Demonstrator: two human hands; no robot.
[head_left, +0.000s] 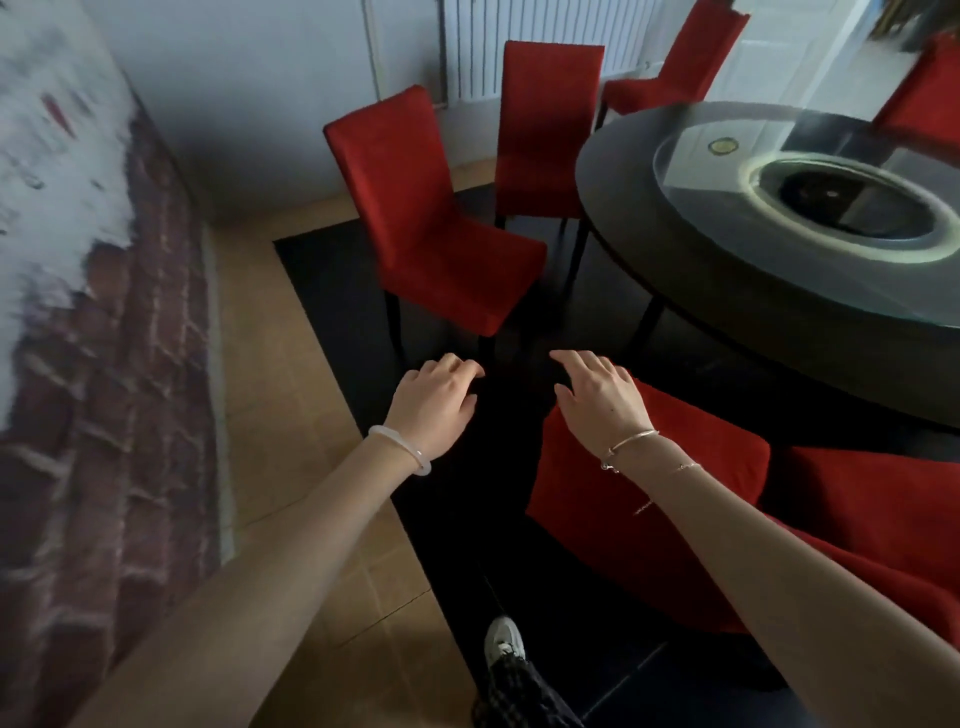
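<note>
Both arms are stretched out in front, hands side by side in mid-air with a clear gap between them. The left hand (434, 402), a white bangle (402, 449) on its wrist, shows loosely curled fingers and holds nothing. The right hand (597, 400), a thin bracelet (626, 444) at its wrist, is the same: fingers drooping, palm down, nothing in it. At twelve o'clock stands the pulled-out red chair (452, 260), angled away from the table, its seat corner just beyond the left fingertips and untouched. At four o'clock from the hands a nearer red chair back (623, 530) sits under the right forearm; I cannot tell whether the arm brushes it. Out at two o'clock is the round dark table (623, 223) with its glass turntable (737, 254). Two more red chairs sit by its far edge, one at twelve o'clock (545, 130) and one at one o'clock (675, 67). A brick-pattern wall (114, 415) runs along nine o'clock. Down at six, a white sneaker (504, 642) is on the black floor strip (337, 280).
</note>
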